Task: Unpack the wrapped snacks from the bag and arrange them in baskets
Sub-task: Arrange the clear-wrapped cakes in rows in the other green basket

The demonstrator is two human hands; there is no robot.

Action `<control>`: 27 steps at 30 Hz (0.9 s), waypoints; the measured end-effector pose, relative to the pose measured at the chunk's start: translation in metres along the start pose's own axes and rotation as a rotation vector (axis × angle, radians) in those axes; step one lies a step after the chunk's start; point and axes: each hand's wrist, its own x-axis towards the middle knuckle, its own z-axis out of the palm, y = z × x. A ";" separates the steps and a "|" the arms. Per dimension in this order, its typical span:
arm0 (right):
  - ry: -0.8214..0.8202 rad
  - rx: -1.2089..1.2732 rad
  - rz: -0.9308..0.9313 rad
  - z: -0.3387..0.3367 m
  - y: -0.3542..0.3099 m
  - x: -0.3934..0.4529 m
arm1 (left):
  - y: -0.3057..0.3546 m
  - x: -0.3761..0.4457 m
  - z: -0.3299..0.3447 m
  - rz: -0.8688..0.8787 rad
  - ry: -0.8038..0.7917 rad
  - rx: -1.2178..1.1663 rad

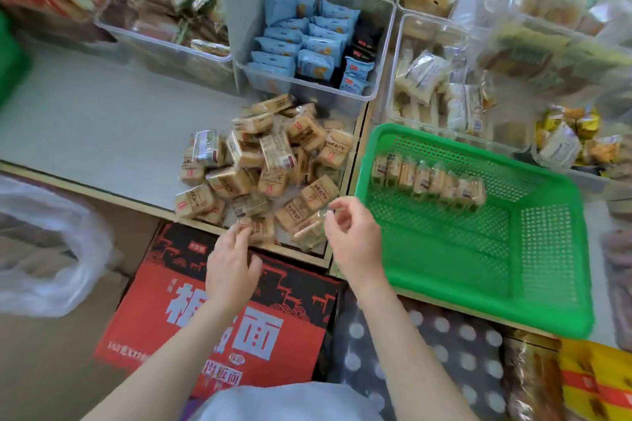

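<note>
Wrapped snacks [263, 161], tan packets in clear film, lie heaped on the pale counter [85, 126] near its front edge, left of the green basket. At the far left a limp clear plastic bag [51, 246] sags below the counter edge, and beside it a red and black carton [219, 311] with large white characters sits lower down. The left hand [232, 267] reaches over that carton to the near edge of the heap, its fingers bent down onto a packet there; blur hides whether the grip has closed on it. The right hand [352, 236] hovers just right of the heap's front corner, thumb and forefinger curled toward each other near a packet's film; whether this grip pinches it I cannot tell. Behind the heap stands a clear bin [369, 92] of blue packets. Further right, the green basket [547, 304] rests tilted on the counter corner, holding a single row of the same tan snacks [431, 181] standing on edge along its far side. Clear tubs of other packets fill the back right.
</note>
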 end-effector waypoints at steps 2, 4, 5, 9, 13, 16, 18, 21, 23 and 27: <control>-0.231 -0.127 -0.058 0.038 0.001 -0.007 | -0.019 -0.003 0.000 0.005 -0.073 0.016; -0.340 -0.308 -0.005 0.064 0.009 -0.007 | -0.024 0.004 -0.003 -0.001 -0.098 -0.009; -0.360 -0.421 0.037 0.071 0.014 -0.005 | -0.025 0.010 -0.005 -0.010 -0.101 -0.019; -0.354 -0.637 0.139 0.077 0.025 0.001 | -0.025 0.031 -0.014 0.023 -0.143 -0.008; -0.294 -0.602 0.123 0.077 0.025 0.001 | -0.026 0.045 -0.026 0.094 -0.155 0.040; -0.240 -0.546 0.175 0.075 0.022 0.000 | -0.027 0.047 -0.031 0.059 -0.143 0.038; -0.202 -0.482 0.211 0.073 0.018 -0.004 | -0.027 0.042 -0.040 -0.077 -0.176 -0.161; -0.175 -0.410 0.157 0.069 0.003 -0.015 | -0.027 0.034 -0.054 -0.365 -0.300 -0.767; -0.202 -0.330 0.073 0.062 -0.009 -0.022 | -0.027 0.030 -0.060 -0.512 -0.360 -1.053; -0.440 -0.008 0.125 0.035 -0.034 -0.024 | -0.029 0.026 -0.076 -0.621 -0.421 -1.382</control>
